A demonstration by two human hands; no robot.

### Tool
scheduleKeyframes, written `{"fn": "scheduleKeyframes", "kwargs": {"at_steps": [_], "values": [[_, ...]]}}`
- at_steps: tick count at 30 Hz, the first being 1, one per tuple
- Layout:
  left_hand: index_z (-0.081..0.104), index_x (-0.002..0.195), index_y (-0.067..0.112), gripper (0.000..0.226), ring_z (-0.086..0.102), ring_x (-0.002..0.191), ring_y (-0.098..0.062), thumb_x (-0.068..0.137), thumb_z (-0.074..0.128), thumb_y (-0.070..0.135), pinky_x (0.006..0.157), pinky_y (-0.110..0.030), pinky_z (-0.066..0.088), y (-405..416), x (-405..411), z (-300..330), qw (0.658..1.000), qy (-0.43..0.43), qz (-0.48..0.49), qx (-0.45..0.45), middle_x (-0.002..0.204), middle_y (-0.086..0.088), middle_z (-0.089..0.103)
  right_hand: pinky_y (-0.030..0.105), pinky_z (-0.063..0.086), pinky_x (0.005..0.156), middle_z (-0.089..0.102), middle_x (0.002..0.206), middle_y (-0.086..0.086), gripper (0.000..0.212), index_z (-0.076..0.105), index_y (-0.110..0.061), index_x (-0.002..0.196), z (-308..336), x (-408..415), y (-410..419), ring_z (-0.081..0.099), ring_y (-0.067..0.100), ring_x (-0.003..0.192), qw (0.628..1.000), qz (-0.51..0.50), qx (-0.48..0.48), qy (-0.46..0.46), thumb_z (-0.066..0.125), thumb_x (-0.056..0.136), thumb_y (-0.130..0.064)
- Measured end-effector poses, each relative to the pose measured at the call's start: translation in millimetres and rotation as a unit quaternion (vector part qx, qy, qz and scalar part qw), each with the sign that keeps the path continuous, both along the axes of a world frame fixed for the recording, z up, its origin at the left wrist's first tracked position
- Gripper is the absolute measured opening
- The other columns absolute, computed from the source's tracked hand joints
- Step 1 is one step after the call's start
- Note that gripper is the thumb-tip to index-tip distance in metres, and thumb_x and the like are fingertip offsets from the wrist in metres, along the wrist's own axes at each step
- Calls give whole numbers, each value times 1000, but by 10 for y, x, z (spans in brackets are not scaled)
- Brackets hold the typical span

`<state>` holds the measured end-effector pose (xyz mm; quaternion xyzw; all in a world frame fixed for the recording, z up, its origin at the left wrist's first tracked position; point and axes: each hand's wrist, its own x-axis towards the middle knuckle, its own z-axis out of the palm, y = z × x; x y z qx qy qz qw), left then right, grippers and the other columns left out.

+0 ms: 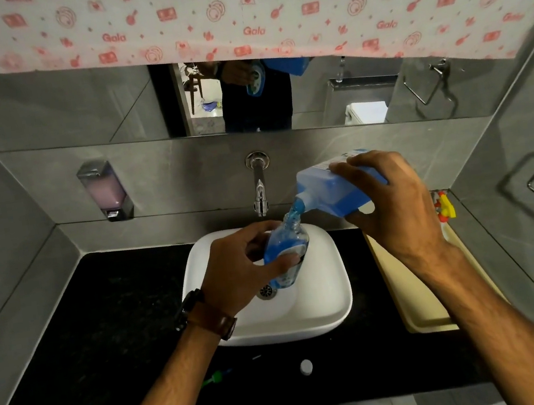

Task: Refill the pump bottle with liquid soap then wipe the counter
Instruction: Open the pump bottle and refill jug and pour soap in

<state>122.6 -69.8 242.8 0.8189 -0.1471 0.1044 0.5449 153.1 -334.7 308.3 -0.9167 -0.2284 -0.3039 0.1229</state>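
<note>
Left hand (246, 268) grips the bottle (287, 254); right hand (394, 204) grips the tilted refill (333, 189) just above it, pouring soap (296, 210).

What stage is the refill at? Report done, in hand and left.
Done: the small bottle is open, its white cap lying on the black counter.
In hand: the right hand tips the refill container, blue soap running into the bottle's neck; the left hand holds the bottle over the sink. It looks mostly full.
Left: refitting the top and wiping the counter.
</note>
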Motion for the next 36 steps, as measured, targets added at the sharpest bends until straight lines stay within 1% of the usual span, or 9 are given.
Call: {"fn": "scheduleKeyframes", "kwargs": {"at_steps": [3,7,14,19,23,26,28,31,36], "values": [[63,126,33,59,71,96,4,73,78,54,78,-13,57,2,4,-11,1000,-1,-5,-3,104,27,69,54,51,98,57,135,18,69,56,-18,141,5,-2,-1,54,40,124,1000,-1,1,-3,69,79,-45],[59,125,41,60,70,95,8,71,74,62,76,-9,55,-2,-1,4,1000,1,-6,-4,101,36,66,56,51,98,57,135,19,70,56,-18,141,9,7,-6,54,41,124,1000,-3,0,0,70,78,-44],[61,127,37,65,70,97,6,70,73,67,78,-13,57,0,3,-6,1000,7,-13,-9,102,34,67,58,52,97,57,133,20,70,56,-16,140,7,20,-11,55,42,123,1000,-1,6,-5,71,78,-43],[58,125,41,60,69,97,8,71,73,63,78,-11,56,-7,-13,17,1000,3,-13,-2,103,36,65,57,52,97,58,133,19,70,55,-17,141,4,34,-19,56,41,122,1000,1,4,-8,70,78,-44],[62,126,33,60,71,99,1,72,77,55,81,-18,59,-14,-3,-8,1000,-5,-4,4,106,22,70,56,52,98,57,134,17,68,53,-20,141,-6,45,-36,55,39,123,1000,1,4,-8,70,80,-45],[63,127,31,58,72,98,0,74,80,49,81,-20,60,-9,7,-24,1000,-7,-4,5,107,17,72,55,51,99,56,135,16,68,53,-20,142,-9,52,-37,54,39,125,1000,2,5,-8,68,81,-46],[62,127,32,58,72,98,1,75,80,49,81,-19,60,-9,5,-23,1000,-6,-5,6,107,19,72,56,51,98,56,135,16,68,52,-21,142,-4,54,-37,54,39,125,1000,4,4,-12,68,81,-46],[61,128,34,60,70,97,6,73,78,54,80,-15,58,-13,-4,-12,1000,-2,-4,4,105,29,68,57,52,97,57,133,18,67,53,-19,141,4,53,-33,55,40,123,1000,4,2,-22,69,81,-44],[61,128,33,61,70,98,4,73,77,55,81,-14,57,-17,2,-26,1000,1,-6,5,104,27,68,57,52,97,58,132,20,65,56,-15,139,21,51,-19,56,42,121,1000,7,3,-25,69,81,-44]]}}
